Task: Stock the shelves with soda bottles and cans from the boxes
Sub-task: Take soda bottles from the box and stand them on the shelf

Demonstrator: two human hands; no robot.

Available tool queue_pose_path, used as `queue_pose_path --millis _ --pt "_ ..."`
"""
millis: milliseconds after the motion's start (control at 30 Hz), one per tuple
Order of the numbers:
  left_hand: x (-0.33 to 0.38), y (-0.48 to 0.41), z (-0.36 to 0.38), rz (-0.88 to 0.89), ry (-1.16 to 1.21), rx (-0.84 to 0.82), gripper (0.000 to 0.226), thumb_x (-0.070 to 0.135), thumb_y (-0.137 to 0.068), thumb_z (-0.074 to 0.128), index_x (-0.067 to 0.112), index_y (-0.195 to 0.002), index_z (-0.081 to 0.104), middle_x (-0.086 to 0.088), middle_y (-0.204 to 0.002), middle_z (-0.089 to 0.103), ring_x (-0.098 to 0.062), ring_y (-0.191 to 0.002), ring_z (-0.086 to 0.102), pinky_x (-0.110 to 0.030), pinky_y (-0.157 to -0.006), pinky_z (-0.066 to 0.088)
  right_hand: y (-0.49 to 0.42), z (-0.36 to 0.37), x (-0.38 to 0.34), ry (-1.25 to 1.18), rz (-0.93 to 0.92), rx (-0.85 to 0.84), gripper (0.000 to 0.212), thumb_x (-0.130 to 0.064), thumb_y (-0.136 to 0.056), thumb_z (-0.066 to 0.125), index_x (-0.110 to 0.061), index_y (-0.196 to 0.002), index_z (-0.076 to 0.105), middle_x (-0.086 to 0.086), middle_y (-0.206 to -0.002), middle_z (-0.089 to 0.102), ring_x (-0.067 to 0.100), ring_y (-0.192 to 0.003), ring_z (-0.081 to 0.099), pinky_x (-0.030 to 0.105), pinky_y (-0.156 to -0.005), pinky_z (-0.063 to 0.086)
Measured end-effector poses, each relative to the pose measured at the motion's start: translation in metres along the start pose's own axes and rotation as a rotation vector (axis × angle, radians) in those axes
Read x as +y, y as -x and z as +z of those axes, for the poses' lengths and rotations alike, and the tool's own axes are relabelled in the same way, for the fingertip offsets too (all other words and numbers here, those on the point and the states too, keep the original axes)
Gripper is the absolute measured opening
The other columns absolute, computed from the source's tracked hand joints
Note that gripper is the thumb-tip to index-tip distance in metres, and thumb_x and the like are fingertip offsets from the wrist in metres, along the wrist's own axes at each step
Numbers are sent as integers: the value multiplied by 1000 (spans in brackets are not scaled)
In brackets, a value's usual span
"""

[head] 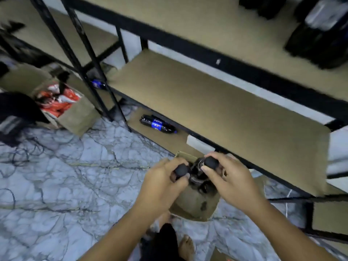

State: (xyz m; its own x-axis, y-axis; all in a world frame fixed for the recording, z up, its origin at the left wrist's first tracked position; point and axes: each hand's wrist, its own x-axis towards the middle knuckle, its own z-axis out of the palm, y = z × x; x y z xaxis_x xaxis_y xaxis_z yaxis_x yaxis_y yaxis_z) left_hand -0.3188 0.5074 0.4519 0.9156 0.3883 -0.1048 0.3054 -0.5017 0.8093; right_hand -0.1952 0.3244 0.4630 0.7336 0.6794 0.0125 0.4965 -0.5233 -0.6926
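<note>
Person stands over an open box (194, 206) on the marble floor (75, 185), which sits right against the foot of the shelving. Left hand (163, 178) and right hand (227, 176) are both down at the box mouth. The fingers (222, 157) of each hand are curled round the dark rounded top of a bottle, with the thumb pinching from below: left bottle (181, 170), right bottle (211, 162). Spare bottles (197, 180) sit packed between the two, inside the box. The view is blurred, so I can't tell whether either bottle has cleared the box. Main worry is that each bottle is held by its top only, so the whole weight hangs from a small smooth knob. A slip would drop it onto the others or onto hard floor close to a bare foot (186, 245). The two tops are near each other, so they may knock or drag a neighbour up on the way out. The bare middle shelf (207, 102) has its dark front edge just past the box's far side, and a straight lift could clip it. A cola bottle (158, 124) lies on its side on the bottom shelf, which suggests these tip or roll if set down carelessly. Loose cables (18, 151) trail on the floor to the left, near a second box (75, 117). They'd catch a foot on any step that way.
</note>
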Motion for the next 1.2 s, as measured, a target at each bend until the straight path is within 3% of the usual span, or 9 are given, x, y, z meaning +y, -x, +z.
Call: queue_pose_path --millis 100,167,367,500,667,767,833,1033,1200 --pt "69 3 -49 191 -49 69 23 27 -84 76 37 -103 69 13 -79 54 -4 -73 51 -18 -66 39 9 -58 -53 -27 -46 130 18 -42 -94 66 -33 -111 65 -3 -73 55 9 -80 53 19 -71 39" --pt "110 1 -74 254 -63 111 18 28 -83 77 34 -98 68 10 -76 56 -9 -69 51 -27 -66 45 12 -92 -83 9 -78 207 16 -45 -94 65 -35 -106 64 -3 -69 53 6 -79 52 16 -68 37" --pt "198 -4 -132 417 -55 168 20 24 -83 80 35 -97 70 7 -63 52 -5 -59 47 -15 -61 39 13 -175 -151 13 -126 298 15 -49 -95 60 -36 -103 61 -4 -67 53 9 -69 52 28 -64 43" --pt "231 -24 -156 497 -59 192 19 29 -85 79 39 -98 69 12 -64 53 -3 -58 47 -16 -59 39 0 -212 -177 32 -167 408 16 -49 -95 61 -35 -101 63 -7 -66 55 9 -67 54 32 -66 47" --pt "261 -74 -177 556 41 199 18 23 -85 80 37 -94 72 15 -60 51 -2 -57 46 -17 -61 41 -39 -239 -191 26 -165 516 18 -52 -95 60 -34 -99 64 -21 -64 54 4 -65 53 16 -59 39" --pt "274 -118 -187 573 94 173 22 24 -83 81 42 -93 72 14 -60 52 -7 -58 50 -27 -60 49 -73 -248 -195 40 -151 554 19 -50 -97 60 -32 -96 65 -25 -63 55 1 -64 53 17 -58 39" --pt "280 -150 -191 603 113 156 25 24 -82 81 44 -92 72 13 -60 53 -6 -57 49 -23 -58 47 -99 -251 -194 50 -119 593 19 -51 -97 60 -33 -96 65 -27 -63 55 0 -64 53 17 -56 38" --pt "297 -251 -202 639 150 72 18 26 -80 82 39 -89 73 12 -63 53 -7 -60 47 -30 -64 42 -177 -259 -185 87 27 718 27 -53 -95 60 -31 -110 67 -8 -56 54 5 -60 56 29 -62 50" --pt "311 -323 -195 646 149 -20 17 29 -80 80 39 -92 72 6 -69 57 -4 -59 48 -28 -65 42 -233 -264 -163 92 139 888 28 -49 -95 63 -22 -88 63 -4 -57 58 8 -59 57 33 -64 49"
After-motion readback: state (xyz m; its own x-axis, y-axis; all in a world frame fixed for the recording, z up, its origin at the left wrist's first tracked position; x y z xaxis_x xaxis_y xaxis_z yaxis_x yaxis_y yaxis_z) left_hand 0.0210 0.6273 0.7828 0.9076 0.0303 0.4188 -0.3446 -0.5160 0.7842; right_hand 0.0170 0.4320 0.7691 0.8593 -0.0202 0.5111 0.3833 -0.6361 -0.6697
